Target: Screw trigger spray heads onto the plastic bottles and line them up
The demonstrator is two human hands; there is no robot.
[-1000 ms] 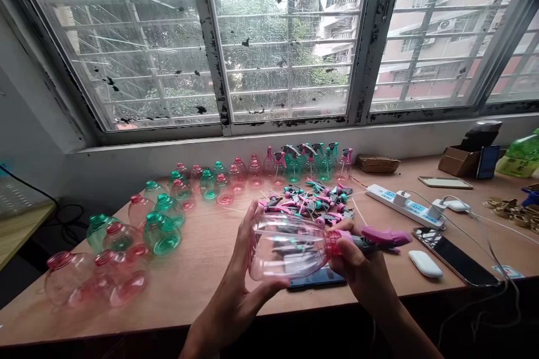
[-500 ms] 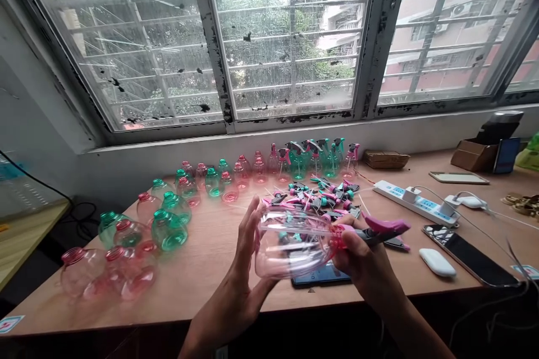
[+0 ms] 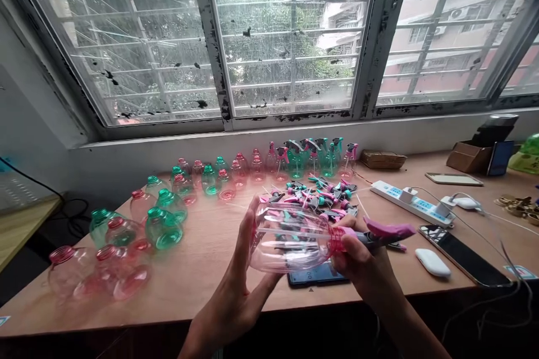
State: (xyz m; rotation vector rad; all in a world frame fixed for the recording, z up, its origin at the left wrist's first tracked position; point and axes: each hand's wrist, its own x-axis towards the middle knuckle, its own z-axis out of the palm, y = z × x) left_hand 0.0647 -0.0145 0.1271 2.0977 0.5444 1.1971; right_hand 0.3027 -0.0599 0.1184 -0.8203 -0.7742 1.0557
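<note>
A clear pink spray bottle (image 3: 286, 255) lies sideways in the air between my hands, its neck to the right. My left hand (image 3: 236, 297) cups the base end, thumb below and fingers behind it. My right hand (image 3: 364, 266) is closed around the collar of a pink and grey trigger sprayer (image 3: 389, 231), which sits at the bottle's neck. The sprayer's thin tube runs inside the bottle. Behind it lies a heap of loose trigger sprayers (image 3: 326, 193) in pink, green and grey, partly seen through the plastic.
Open pink and green bottles (image 3: 164, 229) stand along the left and back of the table (image 3: 197, 275). Bottles fitted with sprayers (image 3: 297, 162) line the window side. A phone (image 3: 315, 276) lies under the held bottle. To the right are a power strip (image 3: 412, 205), another phone (image 3: 465, 255) and a white case (image 3: 432, 263).
The bottle has shifted slightly left in view, while the sprayer handle has moved slightly right and turned a little. Both hands keep hold. The whole view has shifted slightly.
</note>
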